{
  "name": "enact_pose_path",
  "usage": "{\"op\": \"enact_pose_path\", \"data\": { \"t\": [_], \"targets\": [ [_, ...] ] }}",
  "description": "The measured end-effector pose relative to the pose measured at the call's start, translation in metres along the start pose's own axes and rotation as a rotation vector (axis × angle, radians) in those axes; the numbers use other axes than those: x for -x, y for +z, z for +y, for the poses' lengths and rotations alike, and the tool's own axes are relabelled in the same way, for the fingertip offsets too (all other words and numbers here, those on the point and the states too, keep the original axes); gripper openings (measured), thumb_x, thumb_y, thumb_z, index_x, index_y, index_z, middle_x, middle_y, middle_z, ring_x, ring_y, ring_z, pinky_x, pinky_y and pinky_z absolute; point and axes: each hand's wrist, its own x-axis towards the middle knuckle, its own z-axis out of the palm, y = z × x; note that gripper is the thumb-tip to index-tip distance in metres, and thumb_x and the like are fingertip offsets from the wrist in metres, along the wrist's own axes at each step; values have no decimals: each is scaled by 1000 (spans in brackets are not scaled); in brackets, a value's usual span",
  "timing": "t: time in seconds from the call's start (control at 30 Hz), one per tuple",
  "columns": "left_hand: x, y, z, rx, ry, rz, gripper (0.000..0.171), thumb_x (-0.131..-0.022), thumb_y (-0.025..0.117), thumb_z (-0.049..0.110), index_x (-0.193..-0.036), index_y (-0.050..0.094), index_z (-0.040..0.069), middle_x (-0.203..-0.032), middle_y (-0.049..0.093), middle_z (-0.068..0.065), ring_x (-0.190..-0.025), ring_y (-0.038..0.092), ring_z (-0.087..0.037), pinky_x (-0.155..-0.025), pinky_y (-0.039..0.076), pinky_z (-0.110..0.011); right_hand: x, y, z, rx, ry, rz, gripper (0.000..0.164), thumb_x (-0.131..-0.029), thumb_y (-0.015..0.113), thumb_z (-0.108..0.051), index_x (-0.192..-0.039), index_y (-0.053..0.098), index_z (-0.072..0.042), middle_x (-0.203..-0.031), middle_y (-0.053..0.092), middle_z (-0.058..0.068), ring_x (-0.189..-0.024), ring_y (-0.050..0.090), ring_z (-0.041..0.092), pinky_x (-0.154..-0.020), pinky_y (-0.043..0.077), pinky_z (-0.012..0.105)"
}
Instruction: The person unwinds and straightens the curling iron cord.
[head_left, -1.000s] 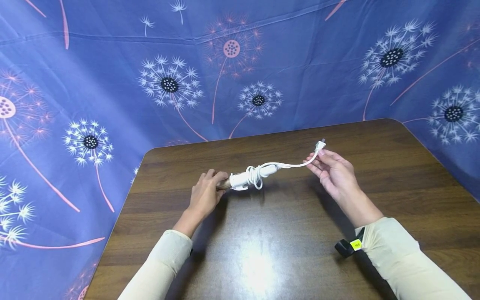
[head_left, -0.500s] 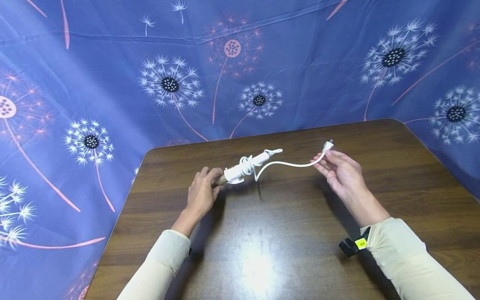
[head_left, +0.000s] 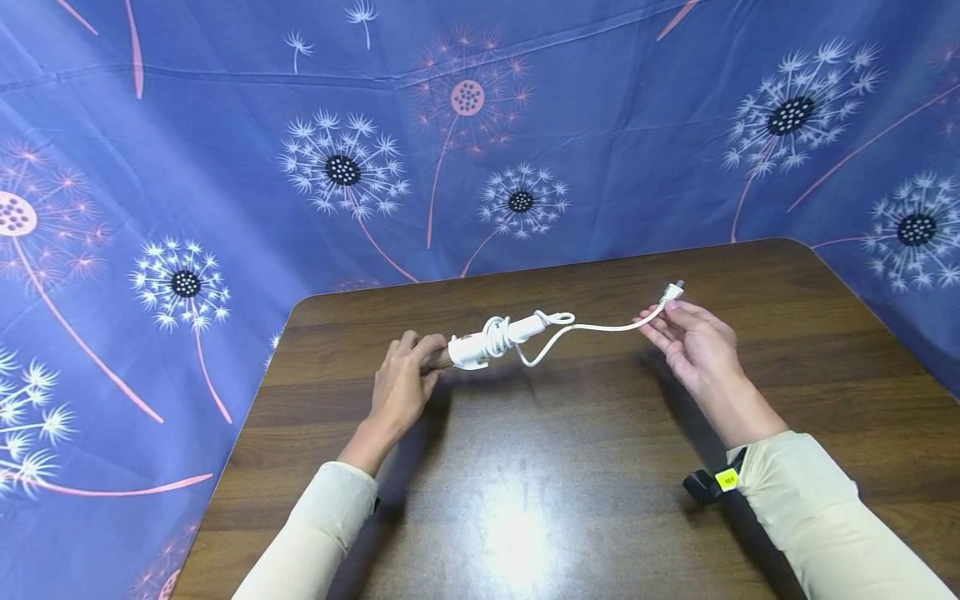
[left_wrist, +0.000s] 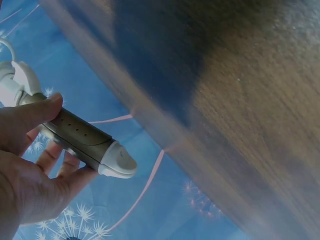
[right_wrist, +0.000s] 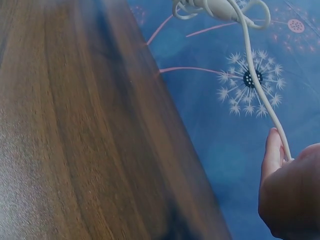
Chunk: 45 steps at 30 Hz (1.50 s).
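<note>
A hair curling iron [head_left: 468, 351] with a white handle and a brown barrel is held over the table. In the head view my left hand [head_left: 401, 385] grips it by the barrel; the left wrist view shows my thumb on top of the brown barrel [left_wrist: 80, 132], fingers beneath, and the white tip [left_wrist: 119, 160] sticking out. White power cord [head_left: 600, 327] is wound in several loops around the handle. One length runs off in a sagging curve to my right hand [head_left: 701, 346], which pinches it just behind the plug [head_left: 672, 292]. Prongs point up and away.
The brown wooden table [head_left: 450, 475] extends under both hands, with a bright light reflection near its front. Behind it hangs a blue cloth [head_left: 615, 167] printed with dandelions. A black wrist camera [head_left: 702, 486] with a yellow label sits at the right sleeve.
My right hand has moved right with the plug, and more cord hangs free between the hands. The iron swung its handle end up, then back down a little in my left hand.
</note>
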Motion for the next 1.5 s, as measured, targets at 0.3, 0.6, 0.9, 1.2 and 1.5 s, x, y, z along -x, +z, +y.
{"op": "enact_pose_path", "data": {
  "t": [0.3,0.6,0.9,1.2,1.5],
  "targets": [
    [1,-1,-1,-18,39,-17,49,-69,83,0,-110,65,22,-100,58,-2,-93,55,-25,-55,49,-48,0,-4,-6,-5,-47,35,17,-96,42,11,-94,59,10,-80,65,28,-81,69,36,-76,55,45],
    [1,-3,-3,-28,99,-38,49,-69,82,-2,-109,66,21,-101,57,-2,-92,54,-26,-51,48,-45,-2,-1,-14,-51,-109,90,13,-94,46,12,-102,55,9,-84,61,27,-82,68,39,-77,54,48],
    [1,-4,-4,-57,133,-62,47,-70,81,0,-108,66,22,-101,57,-3,-94,54,-27,-52,49,-44,-4,4,-26,-118,-144,111,12,-92,48,14,-103,52,9,-83,58,28,-82,68,42,-78,53,51],
    [1,-4,-10,-88,115,-85,45,-71,82,4,-108,67,24,-103,58,-2,-96,54,-28,-53,49,-48,-3,7,-41,-176,-162,128,11,-93,47,13,-101,54,10,-83,59,28,-84,67,42,-78,53,52],
    [1,-5,-16,-120,35,-75,47,-69,83,2,-108,67,23,-103,57,-4,-95,55,-31,-54,49,-51,-2,4,-51,-235,-186,129,9,-92,46,14,-98,52,11,-84,56,29,-84,65,44,-81,52,54]
  ]
}}
